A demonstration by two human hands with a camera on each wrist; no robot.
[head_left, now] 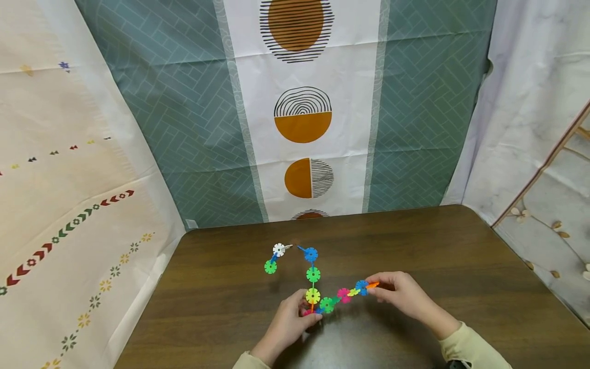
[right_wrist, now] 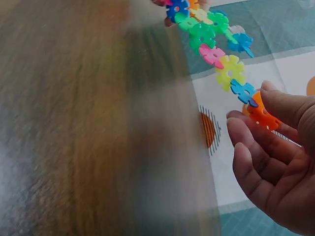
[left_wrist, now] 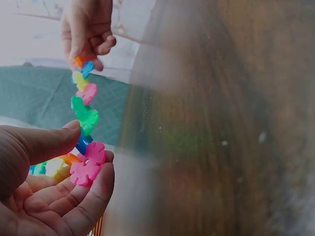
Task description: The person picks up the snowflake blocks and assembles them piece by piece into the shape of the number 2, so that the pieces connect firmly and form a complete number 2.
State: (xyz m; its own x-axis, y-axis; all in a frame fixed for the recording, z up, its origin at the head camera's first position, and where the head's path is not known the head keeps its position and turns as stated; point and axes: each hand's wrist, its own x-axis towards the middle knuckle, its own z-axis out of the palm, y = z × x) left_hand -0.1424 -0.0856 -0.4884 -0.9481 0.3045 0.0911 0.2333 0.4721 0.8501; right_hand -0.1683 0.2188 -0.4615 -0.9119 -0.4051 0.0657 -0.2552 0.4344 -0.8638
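Note:
Notched plastic snowflake discs, slotted together, form a bent colourful chain [head_left: 327,305] held between my two hands. My left hand [head_left: 288,320] pinches its corner between thumb and fingers, at a pink disc [left_wrist: 88,164]. At the right end, my right hand [head_left: 403,294] pinches an orange disc [right_wrist: 263,114] with thumb and fingertips. From the left hand one arm of the chain runs away through a yellow disc [head_left: 313,295] and a green disc [head_left: 313,274] to a blue disc [head_left: 311,254]. Left of it is a short piece with a white disc [head_left: 278,249] and a green disc [head_left: 270,267].
The brown wooden table [head_left: 221,318] lies beneath the hands. A green and white patterned cloth [head_left: 341,128] hangs behind its far edge. Pale patterned cloths hang at the left [head_left: 69,179] and right [head_left: 530,128].

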